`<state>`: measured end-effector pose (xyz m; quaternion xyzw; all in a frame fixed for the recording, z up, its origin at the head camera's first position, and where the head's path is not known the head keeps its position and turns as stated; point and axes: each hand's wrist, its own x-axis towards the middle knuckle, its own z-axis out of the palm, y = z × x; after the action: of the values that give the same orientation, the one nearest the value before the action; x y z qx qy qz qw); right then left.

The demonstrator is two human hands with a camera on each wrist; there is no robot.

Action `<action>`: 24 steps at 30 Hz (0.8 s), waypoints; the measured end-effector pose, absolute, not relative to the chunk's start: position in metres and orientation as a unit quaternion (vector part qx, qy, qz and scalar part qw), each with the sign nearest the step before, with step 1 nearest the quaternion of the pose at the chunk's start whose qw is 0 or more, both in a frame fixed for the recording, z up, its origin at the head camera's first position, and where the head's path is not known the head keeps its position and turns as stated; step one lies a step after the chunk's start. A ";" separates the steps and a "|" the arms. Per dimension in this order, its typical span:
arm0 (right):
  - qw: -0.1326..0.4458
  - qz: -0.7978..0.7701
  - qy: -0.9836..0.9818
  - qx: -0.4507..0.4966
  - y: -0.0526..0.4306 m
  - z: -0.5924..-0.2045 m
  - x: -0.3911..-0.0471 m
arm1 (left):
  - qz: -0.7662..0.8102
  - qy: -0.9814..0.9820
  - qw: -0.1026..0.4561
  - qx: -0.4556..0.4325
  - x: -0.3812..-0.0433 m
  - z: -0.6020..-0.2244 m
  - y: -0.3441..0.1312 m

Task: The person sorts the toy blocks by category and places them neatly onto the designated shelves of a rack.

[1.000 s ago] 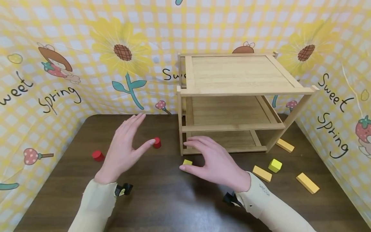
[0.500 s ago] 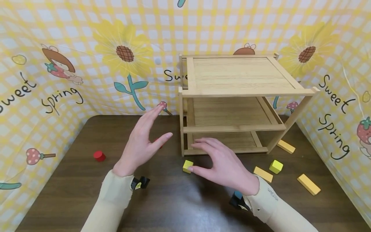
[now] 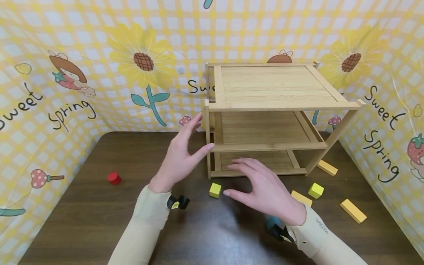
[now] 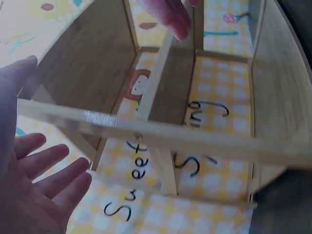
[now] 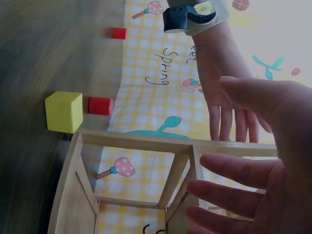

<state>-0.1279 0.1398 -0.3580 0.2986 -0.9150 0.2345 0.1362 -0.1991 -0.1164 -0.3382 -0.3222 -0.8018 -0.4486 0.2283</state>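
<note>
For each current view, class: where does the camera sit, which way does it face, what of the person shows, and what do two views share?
Head: worn on the head, facing forward and down at table and shelf; both sleeves, left hand and right hand show.
Left wrist: on that wrist, facing the shelf; left hand at picture left, part of the right hand at top.
Right wrist: on that wrist, facing leftward past the shelf; right hand at picture right, left hand beyond.
Head and right wrist share a yellow cube.
</note>
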 end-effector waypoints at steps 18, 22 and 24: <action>0.139 0.235 -0.921 0.280 0.159 -0.364 -0.131 | -0.601 -0.711 0.185 -0.314 -0.213 -0.333 -0.089; 0.140 0.237 -0.923 0.268 0.168 -0.363 -0.130 | -0.630 -0.684 0.178 -0.323 -0.219 -0.331 -0.089; 0.136 0.238 -0.926 0.259 0.173 -0.363 -0.129 | -0.639 -0.679 0.173 -0.319 -0.222 -0.331 -0.089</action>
<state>-0.1289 0.1727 -0.3633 0.2592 -0.9263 0.2375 0.1357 -0.2216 -0.0893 -0.3310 -0.3194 -0.6785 -0.6386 0.1725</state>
